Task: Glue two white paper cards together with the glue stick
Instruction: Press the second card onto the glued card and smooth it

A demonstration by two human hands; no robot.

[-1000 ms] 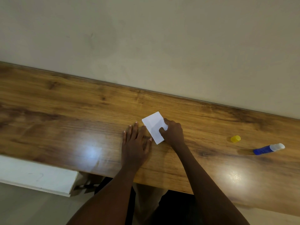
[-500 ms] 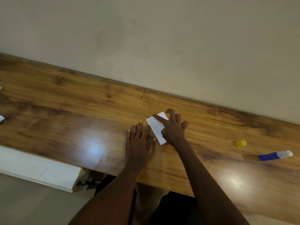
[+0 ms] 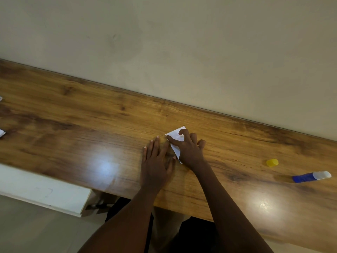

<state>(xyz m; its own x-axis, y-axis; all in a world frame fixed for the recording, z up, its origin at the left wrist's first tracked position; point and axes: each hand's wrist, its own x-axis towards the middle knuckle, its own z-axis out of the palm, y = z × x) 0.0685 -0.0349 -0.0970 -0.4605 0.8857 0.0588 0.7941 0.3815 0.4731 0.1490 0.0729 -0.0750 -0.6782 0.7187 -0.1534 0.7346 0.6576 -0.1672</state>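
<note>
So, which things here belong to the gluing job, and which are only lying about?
For the job:
- card, under the right hand, with the left hand flat beside it
- glue stick, uncapped
- yellow cap, lying near the stick

Probably just lying about:
- paper bits at the table's left edge
- white board below the table

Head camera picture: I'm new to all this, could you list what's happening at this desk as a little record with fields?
cards: one white shape, flat on the table; layers cannot be told apart
right hand: arched fingertips and thumb press on the cards
left hand: flat on the table, just left of the cards
glue stick: blue, lying on its side, far right
yellow cap: off, lying apart from the glue stick
table: wooden
</note>
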